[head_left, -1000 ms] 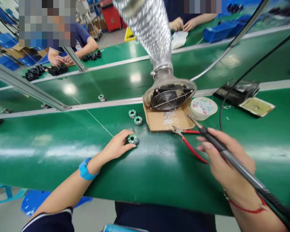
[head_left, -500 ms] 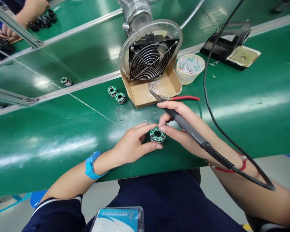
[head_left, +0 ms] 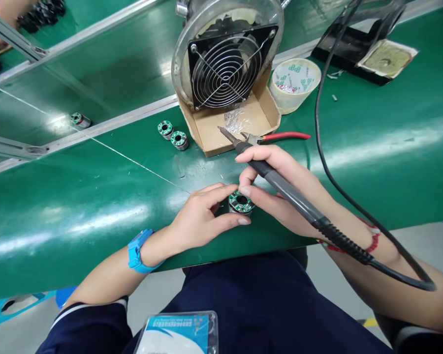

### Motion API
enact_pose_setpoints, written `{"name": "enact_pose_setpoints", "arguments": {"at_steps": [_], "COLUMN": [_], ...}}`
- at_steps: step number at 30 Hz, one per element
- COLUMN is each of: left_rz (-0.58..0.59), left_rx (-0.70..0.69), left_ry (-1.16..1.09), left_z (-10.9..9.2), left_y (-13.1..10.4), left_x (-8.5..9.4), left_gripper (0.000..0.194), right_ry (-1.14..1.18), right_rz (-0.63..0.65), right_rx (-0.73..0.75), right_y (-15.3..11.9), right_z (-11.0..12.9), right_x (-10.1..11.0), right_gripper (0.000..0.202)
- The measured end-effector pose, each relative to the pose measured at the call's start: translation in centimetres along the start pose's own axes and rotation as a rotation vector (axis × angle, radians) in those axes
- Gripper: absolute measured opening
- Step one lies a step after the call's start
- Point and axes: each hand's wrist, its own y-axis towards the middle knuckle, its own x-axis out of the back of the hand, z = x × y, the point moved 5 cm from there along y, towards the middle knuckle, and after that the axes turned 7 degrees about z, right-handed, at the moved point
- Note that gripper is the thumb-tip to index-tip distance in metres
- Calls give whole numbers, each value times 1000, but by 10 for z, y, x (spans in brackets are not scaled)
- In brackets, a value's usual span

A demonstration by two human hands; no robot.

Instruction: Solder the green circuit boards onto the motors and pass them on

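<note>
A small round motor with a green ring-shaped circuit board on top (head_left: 241,202) stands upright on the green bench near its front edge. My left hand (head_left: 203,214) is closed around its left side, thumb in front and fingers behind. In my right hand (head_left: 280,191) lies a soldering iron (head_left: 293,199), its tip pointing up and left, away from the board. The right thumb and a fingertip touch the far rim of the same motor. Beyond the iron's tip, red-handled cutters (head_left: 280,136) rest against a cardboard tray (head_left: 216,145).
A fume fan (head_left: 225,73) stands over the tray, which holds wire clippings. Two similar motors (head_left: 172,135) sit left of it. A tape roll (head_left: 295,83) and an iron stand (head_left: 369,54) are at the back right. The iron's black cable (head_left: 319,132) loops along the right.
The view has shifted slightly closer, so the fan and tray appear larger. Both hands stay at the motor, and the iron keeps nearly the same angle.
</note>
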Motion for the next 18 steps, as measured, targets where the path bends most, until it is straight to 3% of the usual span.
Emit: {"name": "enact_pose_setpoints", "arguments": {"at_steps": [7,18], "left_rz": [7,20], "left_rx": [7,24], "left_ry": [38,-65], "left_z": [4,8], "left_y": [-1,1], "left_x": [-6,-8], "left_gripper": [51,49], "right_ry": [-20,65], "right_rz": [24,27], "right_rx": [80,59], "right_y": [-1,-2], "right_z": [-3,-8], "right_x": [-5,-3], "right_gripper": [31,35]}}
